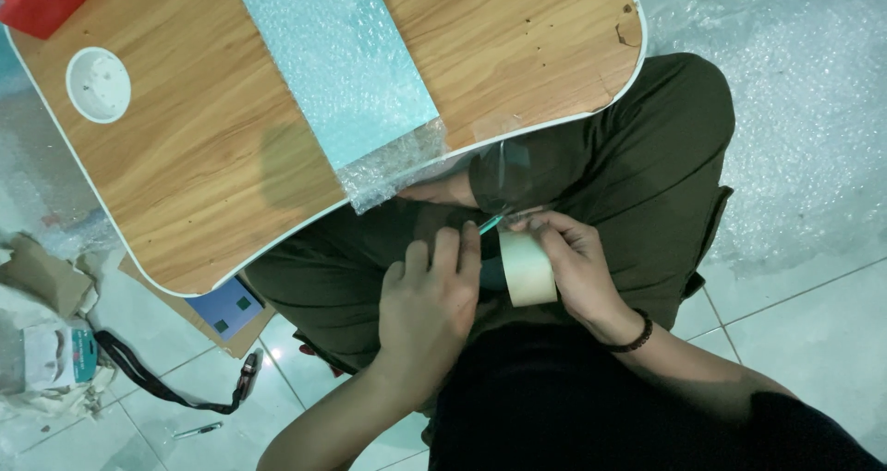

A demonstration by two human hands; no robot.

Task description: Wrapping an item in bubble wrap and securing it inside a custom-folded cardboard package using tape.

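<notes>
We see right hand [577,263] gripping tape roll [528,268], light, stiff ring, best held by rim; left hand [430,305] pinching thin green tool [492,222] at sticky tape end.

You wear dark olive-green trousers [610,166] of loose, softly creased cloth, with a stitched seam and a pocket flap at the outer thigh. Your top [554,406] is black and plain, filling the lower view. Both forearms are bare, with no sleeves showing. A dark beaded bracelet [636,334] circles your right wrist. Your fingers [443,249] carry no rings.
</notes>
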